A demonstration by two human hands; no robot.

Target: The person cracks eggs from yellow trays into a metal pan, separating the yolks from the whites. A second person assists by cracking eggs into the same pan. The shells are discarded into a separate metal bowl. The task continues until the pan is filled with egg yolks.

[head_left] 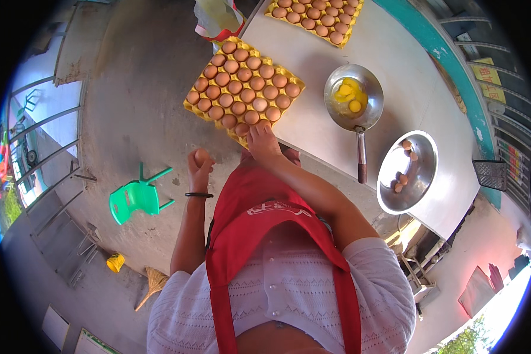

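A yellow egg tray filled with brown eggs sits at the table's left edge, in front of me. My right hand rests at the tray's near corner, its fingers curled over what looks like an egg, partly hidden by them. To the left of the tray's corner, above the floor, my left hand is closed around a brown egg. Right of the tray stands a metal pan with a dark-ended handle; several yolks and clear egg white lie in it.
A steel bowl with several eggshell pieces stands on the white table, right of the pan. Another egg tray lies at the far end. A bag is beside the table. On the floor are a green chair and a broom.
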